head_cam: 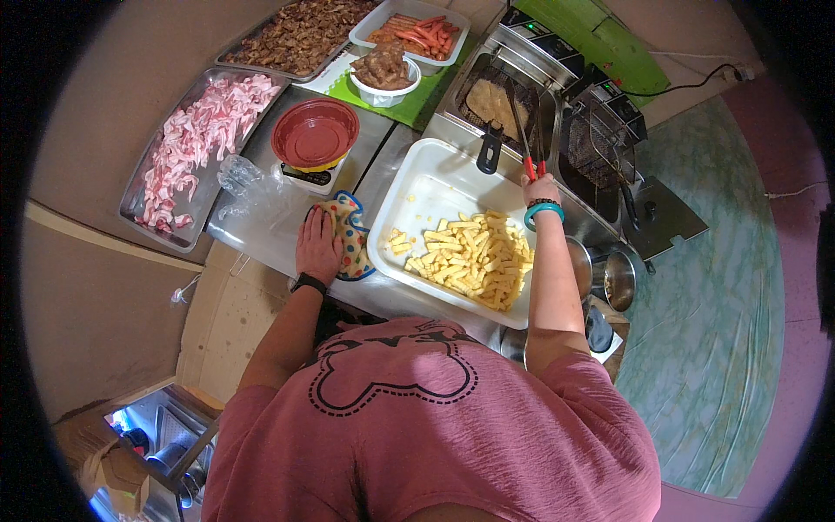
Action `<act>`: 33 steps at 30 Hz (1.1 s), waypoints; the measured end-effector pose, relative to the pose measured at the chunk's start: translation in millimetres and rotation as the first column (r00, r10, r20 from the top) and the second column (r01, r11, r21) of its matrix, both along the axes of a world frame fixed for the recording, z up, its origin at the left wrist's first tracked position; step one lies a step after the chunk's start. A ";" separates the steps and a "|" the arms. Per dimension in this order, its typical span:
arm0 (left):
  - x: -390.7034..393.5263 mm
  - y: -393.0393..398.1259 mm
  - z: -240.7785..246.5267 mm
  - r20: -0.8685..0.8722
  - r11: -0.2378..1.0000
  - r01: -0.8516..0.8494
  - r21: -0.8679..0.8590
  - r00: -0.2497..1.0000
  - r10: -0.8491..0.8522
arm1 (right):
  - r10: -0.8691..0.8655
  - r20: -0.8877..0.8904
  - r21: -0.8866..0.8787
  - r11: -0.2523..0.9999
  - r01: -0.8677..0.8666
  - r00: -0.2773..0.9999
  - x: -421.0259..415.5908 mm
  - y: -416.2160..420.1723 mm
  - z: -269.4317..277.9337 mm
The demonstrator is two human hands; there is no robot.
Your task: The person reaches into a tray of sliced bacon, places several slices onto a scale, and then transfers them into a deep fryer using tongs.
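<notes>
My right hand (541, 189) grips red-handled tongs (525, 134), whose dark arms reach over the near fryer basket (466, 98). Frying food (494, 104) bubbles or lies golden inside that basket; its exact kind is unclear. My left hand (319, 245) lies flat, fingers together, on the edge of a polka-dot oven mitt or cloth (352, 238) on the steel counter. Between my arms stands a white plastic tray (424, 176) with cut potato fries (479, 254) heaped at its near side. A reddish-brown bowl (315, 132) rests on a kitchen scale (323, 179) beyond my left hand.
A metal tray of raw sliced meat (202, 143) and a clear plastic bag (251, 186) lie left. Behind are browned meat pieces (293, 36), a tub of sausages (424, 39) and a white bowl of meat (385, 68). Right stand a second fryer basket (597, 147) and metal pots (618, 280).
</notes>
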State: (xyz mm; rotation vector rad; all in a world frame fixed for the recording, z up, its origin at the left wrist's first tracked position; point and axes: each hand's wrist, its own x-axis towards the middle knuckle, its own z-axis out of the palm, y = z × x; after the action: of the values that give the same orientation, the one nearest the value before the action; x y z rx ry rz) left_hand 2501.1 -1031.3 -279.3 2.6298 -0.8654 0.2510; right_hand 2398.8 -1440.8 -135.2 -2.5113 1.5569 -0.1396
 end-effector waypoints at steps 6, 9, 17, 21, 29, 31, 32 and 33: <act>-0.6 0.1 2.5 -0.012 1.000 -0.002 0.001 1.000 0.002 | -0.001 0.003 -0.007 1.000 0.001 1.000 -0.4 1.3 -0.1; -0.8 0.9 0.6 -0.005 1.000 -0.003 -0.003 1.000 0.003 | -0.001 -0.007 0.010 1.000 0.002 1.000 -0.1 3.6 2.0; -0.9 -0.3 2.6 0.009 1.000 0.000 -0.020 1.000 0.001 | 0.015 0.011 -0.022 1.000 -0.015 1.000 -1.4 -4.1 -5.1; -0.4 -0.1 2.6 0.002 1.000 -0.004 -0.008 1.000 0.004 | -0.003 0.016 -0.023 1.000 0.003 1.000 -0.5 -2.1 -5.1; -1.0 0.0 2.4 -0.004 1.000 -0.008 0.003 1.000 0.008 | -0.007 0.025 -0.006 1.000 0.007 1.000 -0.2 2.3 -0.3; -0.1 -0.1 0.9 0.008 1.000 -0.003 -0.003 1.000 0.003 | -0.007 0.024 -0.011 1.000 0.007 1.000 -0.5 1.8 -0.8; 0.4 -0.1 0.1 0.014 1.000 0.000 -0.005 1.000 0.000 | -0.006 0.024 -0.014 1.000 0.007 1.000 -0.7 1.5 -1.0; 0.6 0.0 -0.3 0.018 1.000 0.002 -0.009 1.000 -0.002 | -0.006 0.024 -0.017 1.000 0.006 1.000 -0.7 0.9 -1.4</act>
State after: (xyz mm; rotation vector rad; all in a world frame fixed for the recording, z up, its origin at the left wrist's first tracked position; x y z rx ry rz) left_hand 2501.6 -1031.2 -279.6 2.6221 -0.8713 0.2781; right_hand 2398.1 -1439.9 -136.5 -2.5091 1.5607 -0.1836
